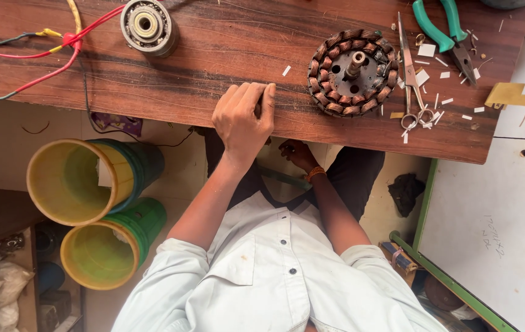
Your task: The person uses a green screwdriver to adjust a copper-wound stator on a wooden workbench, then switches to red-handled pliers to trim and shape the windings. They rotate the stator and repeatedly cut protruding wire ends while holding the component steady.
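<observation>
Dark wooden bench (pixel 182 67) seen from above, head view, its near edge running across the middle of the frame; pale floor below.

Left hand (pixel 244 120) rests palm down on the bench at the near edge, fingers (pixel 256 95) curled loosely together, holding nothing visible. Right hand (pixel 297 154) sits below the bench edge, over the lap, orange band at the wrist; whether its fingers are clenched or released cannot be told, since the bench edge partly hides them.

Wound stator (pixel 352 72), a round metal disc ringed with copper coils and a shaft at centre, lies flat on the bench just right of the left hand, apart from it. Scissors (pixel 411 80) lie just beside the stator on its right, handles toward the near edge. Green-handled pliers (pixel 446 34) lie further right, near the far edge. Small white paper slips (pixel 443 75) are scattered around scissors and pliers. Yellowish card piece (pixel 508 94) at the bench's right end.

Round bearing housing (pixel 147 26) near the far edge, left of centre, with red and yellow wires (pixel 59 46) trailing left.

Two yellow-and-green buckets (pixel 84 184) lie on their sides on the floor, lower left, touching.
</observation>
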Demonstrator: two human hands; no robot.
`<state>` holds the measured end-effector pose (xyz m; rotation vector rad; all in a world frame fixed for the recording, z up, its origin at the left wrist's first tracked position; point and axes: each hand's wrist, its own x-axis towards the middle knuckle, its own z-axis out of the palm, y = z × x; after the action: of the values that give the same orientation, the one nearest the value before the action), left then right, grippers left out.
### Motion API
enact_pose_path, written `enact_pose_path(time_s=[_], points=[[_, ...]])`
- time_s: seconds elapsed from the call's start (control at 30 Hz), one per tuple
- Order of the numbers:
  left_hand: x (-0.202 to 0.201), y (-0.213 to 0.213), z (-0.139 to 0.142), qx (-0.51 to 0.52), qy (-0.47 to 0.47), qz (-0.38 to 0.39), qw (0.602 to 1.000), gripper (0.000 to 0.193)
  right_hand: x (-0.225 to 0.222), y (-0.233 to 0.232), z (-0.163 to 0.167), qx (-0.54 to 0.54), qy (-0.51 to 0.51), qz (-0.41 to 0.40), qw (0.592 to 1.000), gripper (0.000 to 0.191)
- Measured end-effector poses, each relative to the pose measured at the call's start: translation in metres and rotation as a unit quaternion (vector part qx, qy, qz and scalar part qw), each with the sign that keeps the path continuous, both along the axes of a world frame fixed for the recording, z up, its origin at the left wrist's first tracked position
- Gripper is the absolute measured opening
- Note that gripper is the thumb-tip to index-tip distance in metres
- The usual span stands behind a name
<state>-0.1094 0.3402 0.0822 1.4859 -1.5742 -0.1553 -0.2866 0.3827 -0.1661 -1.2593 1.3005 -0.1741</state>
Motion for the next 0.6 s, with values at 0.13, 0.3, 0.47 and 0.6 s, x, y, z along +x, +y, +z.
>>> enact_pose_path(time_s=[0.13, 0.3, 0.47, 0.6], points=[[0.000, 0.002, 0.001, -0.001, -0.008, 0.000, 1.000, 0.016, 0.000, 0.003, 0.003, -0.003, 0.000, 0.003, 1.000, 0.025], [0.000, 0.003, 0.000, -0.003, -0.012, 0.000, 1.000, 0.018, -0.001, 0.004, 0.005, -0.005, 0.008, 0.006, 1.000, 0.025], [0.000, 0.006, 0.000, 0.002, -0.017, 0.002, 1.000, 0.020, -0.003, 0.008, 0.004, -0.005, 0.002, 0.000, 1.000, 0.022], [-0.001, 0.007, -0.001, -0.009, -0.025, 0.008, 1.000, 0.021, -0.005, 0.011, 0.003, 0.000, 0.002, -0.005, 1.000, 0.022]])
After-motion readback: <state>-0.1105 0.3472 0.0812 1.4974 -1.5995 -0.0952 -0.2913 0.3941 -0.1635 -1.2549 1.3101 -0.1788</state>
